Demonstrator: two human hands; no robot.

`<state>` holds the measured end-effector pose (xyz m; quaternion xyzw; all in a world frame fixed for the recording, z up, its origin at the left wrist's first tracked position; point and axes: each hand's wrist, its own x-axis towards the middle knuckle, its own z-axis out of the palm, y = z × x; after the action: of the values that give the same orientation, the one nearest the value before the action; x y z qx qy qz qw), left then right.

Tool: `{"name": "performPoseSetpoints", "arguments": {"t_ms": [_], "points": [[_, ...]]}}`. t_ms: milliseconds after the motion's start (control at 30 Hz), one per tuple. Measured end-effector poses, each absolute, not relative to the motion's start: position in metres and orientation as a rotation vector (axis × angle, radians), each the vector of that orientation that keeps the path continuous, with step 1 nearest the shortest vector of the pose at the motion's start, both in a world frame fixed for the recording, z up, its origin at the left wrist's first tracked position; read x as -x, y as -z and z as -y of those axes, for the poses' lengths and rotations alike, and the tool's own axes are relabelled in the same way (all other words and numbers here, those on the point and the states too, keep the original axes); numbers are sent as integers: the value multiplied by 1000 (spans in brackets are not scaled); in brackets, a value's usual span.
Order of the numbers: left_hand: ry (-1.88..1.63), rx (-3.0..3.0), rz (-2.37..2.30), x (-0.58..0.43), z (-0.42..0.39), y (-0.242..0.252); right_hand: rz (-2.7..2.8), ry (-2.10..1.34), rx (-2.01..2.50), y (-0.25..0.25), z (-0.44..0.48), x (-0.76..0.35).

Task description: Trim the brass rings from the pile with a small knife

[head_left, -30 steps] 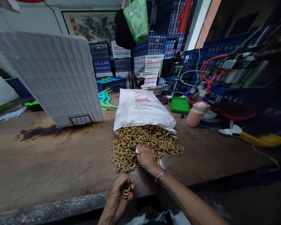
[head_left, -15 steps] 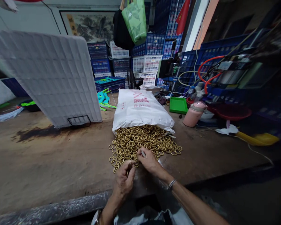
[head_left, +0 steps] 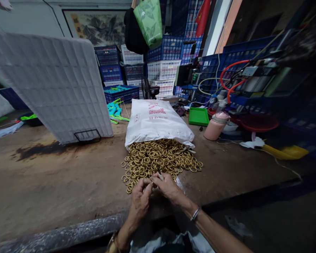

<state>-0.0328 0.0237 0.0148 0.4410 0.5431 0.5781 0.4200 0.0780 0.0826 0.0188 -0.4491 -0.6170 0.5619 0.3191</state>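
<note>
A heap of brass-coloured rings (head_left: 158, 156) spills from the mouth of a white printed sack (head_left: 158, 121) onto the table. At the near edge of the heap, my left hand (head_left: 140, 198) is closed, thumb against fingers, on what looks like one ring, mostly hidden. My right hand (head_left: 168, 188) is closed around a small slim tool (head_left: 160, 175) with a pale body and a dark end; its exact kind is unclear. The fingertips of both hands meet over the ring.
A grey-white quilted panel (head_left: 55, 84) stands upright on the left of the worktable (head_left: 81, 182). To the right are a green tray (head_left: 198, 116), a pink bottle (head_left: 216, 127) and a yellow scoop (head_left: 285, 151). Stacked crates (head_left: 163, 70) fill the back.
My right hand has moved slightly down and left, bringing its fingertips against the left hand's. The small tool now points more upright. The view has shifted a little.
</note>
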Motion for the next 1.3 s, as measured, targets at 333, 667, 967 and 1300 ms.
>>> {"name": "performPoseSetpoints", "arguments": {"t_ms": [333, 667, 967, 1300], "points": [[-1276, -766, -1179, 33, -17, -11, 1773, -1334, 1221, -26, -79, -76], [-1350, -631, -1014, 32, -10, -16, 2133, -928, 1254, -22, -71, -81], [-1376, -724, -1063, 34, -13, -10, 2530, -620, 1300, -26, -60, -83], [-1276, -725, -979, 30, 10, -29, 2428, -410, 1548, -19, -81, -96]]}}
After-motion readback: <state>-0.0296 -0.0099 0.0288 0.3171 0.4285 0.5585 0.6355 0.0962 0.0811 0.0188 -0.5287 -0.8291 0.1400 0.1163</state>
